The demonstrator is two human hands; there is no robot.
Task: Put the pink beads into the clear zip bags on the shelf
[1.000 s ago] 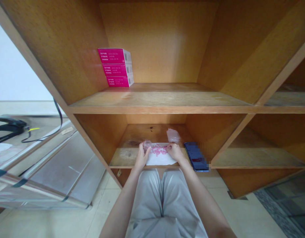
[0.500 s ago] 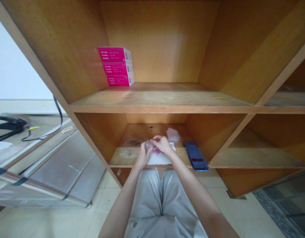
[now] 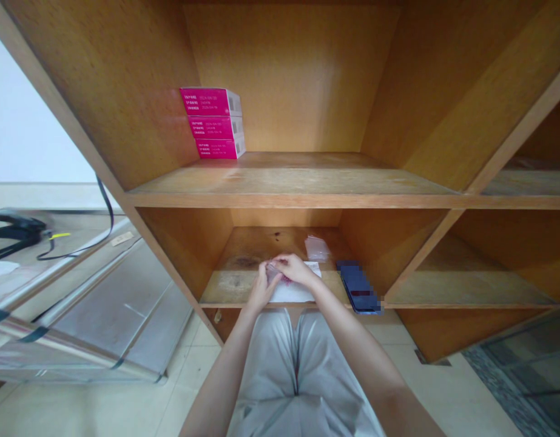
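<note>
Both hands meet over a white sheet of paper (image 3: pixel 298 292) on the lower shelf (image 3: pixel 225 290). My left hand (image 3: pixel 263 288) pinches a small clear plastic bag (image 3: pixel 274 271). My right hand (image 3: pixel 295 269) is closed at the bag's mouth, fingers pinched together; what they hold is too small to make out. A few small pink beads (image 3: pixel 287 280) show on the paper beneath the right hand; most are hidden by it.
Another small clear bag (image 3: pixel 317 247) lies further back on the shelf. A dark phone (image 3: pixel 358 286) rests at the shelf's right front. Three pink boxes (image 3: pixel 213 123) are stacked on the upper shelf at the left wall. Glass panels and a black cable lie on the left.
My right hand has moved left from the beads on the paper to the bag held in my left hand, and now covers most of the beads.
</note>
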